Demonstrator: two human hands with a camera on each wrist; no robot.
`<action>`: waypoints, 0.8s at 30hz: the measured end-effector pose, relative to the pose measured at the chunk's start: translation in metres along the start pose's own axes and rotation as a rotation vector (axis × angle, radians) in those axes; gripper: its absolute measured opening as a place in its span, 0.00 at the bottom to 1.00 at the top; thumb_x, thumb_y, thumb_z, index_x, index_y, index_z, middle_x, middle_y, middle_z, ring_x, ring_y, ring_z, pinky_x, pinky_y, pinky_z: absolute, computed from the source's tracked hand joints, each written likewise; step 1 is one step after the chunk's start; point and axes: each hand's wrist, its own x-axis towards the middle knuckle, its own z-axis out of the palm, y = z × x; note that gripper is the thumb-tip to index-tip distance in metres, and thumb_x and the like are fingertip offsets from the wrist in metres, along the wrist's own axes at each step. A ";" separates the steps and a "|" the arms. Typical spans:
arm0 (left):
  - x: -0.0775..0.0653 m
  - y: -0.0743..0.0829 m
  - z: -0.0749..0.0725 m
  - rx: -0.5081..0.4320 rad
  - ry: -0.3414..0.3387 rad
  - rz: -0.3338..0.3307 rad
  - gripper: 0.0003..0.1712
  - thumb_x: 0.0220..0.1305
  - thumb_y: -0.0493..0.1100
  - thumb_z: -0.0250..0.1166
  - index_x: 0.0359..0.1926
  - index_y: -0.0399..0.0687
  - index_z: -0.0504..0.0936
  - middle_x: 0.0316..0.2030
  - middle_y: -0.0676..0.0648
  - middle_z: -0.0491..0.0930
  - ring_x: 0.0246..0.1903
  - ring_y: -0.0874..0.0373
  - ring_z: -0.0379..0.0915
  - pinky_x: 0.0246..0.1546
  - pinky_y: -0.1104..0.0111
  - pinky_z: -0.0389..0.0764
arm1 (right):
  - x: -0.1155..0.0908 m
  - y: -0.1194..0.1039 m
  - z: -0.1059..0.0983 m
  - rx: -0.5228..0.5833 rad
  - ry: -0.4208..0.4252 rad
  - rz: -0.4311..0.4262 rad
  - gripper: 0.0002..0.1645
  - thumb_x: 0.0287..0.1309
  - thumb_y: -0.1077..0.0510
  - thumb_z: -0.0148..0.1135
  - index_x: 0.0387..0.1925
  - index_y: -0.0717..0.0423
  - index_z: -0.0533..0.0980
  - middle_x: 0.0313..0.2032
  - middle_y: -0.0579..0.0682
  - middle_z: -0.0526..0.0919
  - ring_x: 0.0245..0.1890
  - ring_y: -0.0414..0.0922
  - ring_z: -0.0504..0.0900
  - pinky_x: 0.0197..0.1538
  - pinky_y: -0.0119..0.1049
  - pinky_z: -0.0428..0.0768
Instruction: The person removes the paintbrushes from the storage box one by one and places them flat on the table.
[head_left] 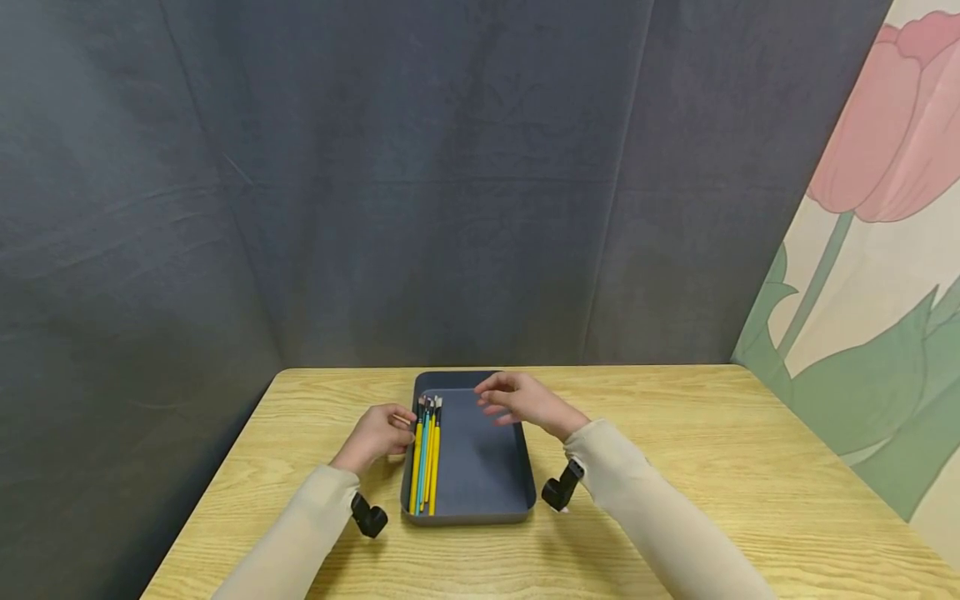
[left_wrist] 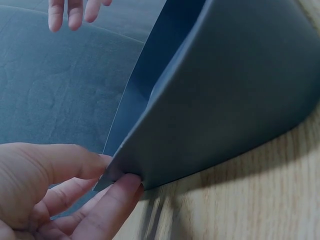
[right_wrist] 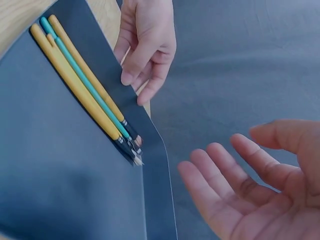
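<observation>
Cream long sleeves [head_left: 660,512] carry small black angular mounts [head_left: 563,486] near the cuffs [head_left: 592,446].

A: Tray [head_left: 483,479]?
B: On the desk [head_left: 675,508]; curtain [head_left: 450,183] behind, wall [head_left: 877,275] to the right.
A: Brushes [head_left: 428,458]?
B: In the tray, lengthwise along its left side, tips toward the curtain.
A: Beside, above?
B: Left hand [head_left: 381,433] at the left rim; right hand [head_left: 527,402] over the far right part.

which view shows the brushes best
The right wrist view: it shows the brushes largest, from handle ends to bristles, lying inside the tray. The head view also shows them lengthwise, but small. The left wrist view shows none of them, mostly the tray's outer wall.
</observation>
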 end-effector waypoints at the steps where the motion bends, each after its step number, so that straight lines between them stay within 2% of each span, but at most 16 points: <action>1: 0.000 0.000 0.000 -0.001 0.002 -0.001 0.18 0.52 0.25 0.64 0.47 0.32 0.79 0.38 0.39 0.79 0.31 0.55 0.77 0.32 0.63 0.85 | 0.001 -0.001 0.001 0.012 -0.004 -0.001 0.16 0.70 0.58 0.51 0.54 0.63 0.74 0.51 0.63 0.79 0.46 0.48 0.83 0.48 0.45 0.84; 6: -0.001 0.000 0.000 -0.003 0.003 -0.008 0.18 0.52 0.26 0.64 0.47 0.32 0.79 0.38 0.39 0.79 0.31 0.55 0.77 0.32 0.63 0.85 | 0.008 -0.001 0.009 0.068 0.009 0.027 0.15 0.69 0.59 0.52 0.53 0.63 0.74 0.50 0.64 0.79 0.44 0.49 0.83 0.46 0.45 0.84; 17: -0.001 0.002 0.000 0.002 0.004 -0.021 0.18 0.53 0.25 0.64 0.47 0.33 0.79 0.38 0.39 0.78 0.31 0.54 0.77 0.32 0.62 0.85 | 0.029 0.002 0.022 0.183 0.037 0.118 0.16 0.68 0.60 0.53 0.52 0.64 0.75 0.51 0.66 0.79 0.39 0.46 0.84 0.46 0.48 0.84; 20: -0.001 0.003 0.000 0.005 0.004 -0.023 0.18 0.53 0.26 0.65 0.48 0.33 0.79 0.38 0.39 0.78 0.32 0.54 0.77 0.33 0.62 0.85 | 0.034 0.004 0.025 0.199 0.049 0.141 0.16 0.67 0.59 0.54 0.51 0.64 0.76 0.50 0.64 0.80 0.40 0.49 0.85 0.47 0.49 0.84; 24: -0.001 0.004 0.001 0.006 0.005 -0.028 0.18 0.53 0.26 0.65 0.48 0.34 0.79 0.39 0.39 0.78 0.32 0.55 0.77 0.32 0.63 0.85 | 0.041 0.007 0.030 0.228 0.069 0.185 0.16 0.67 0.59 0.54 0.51 0.65 0.76 0.52 0.65 0.80 0.48 0.57 0.83 0.47 0.48 0.84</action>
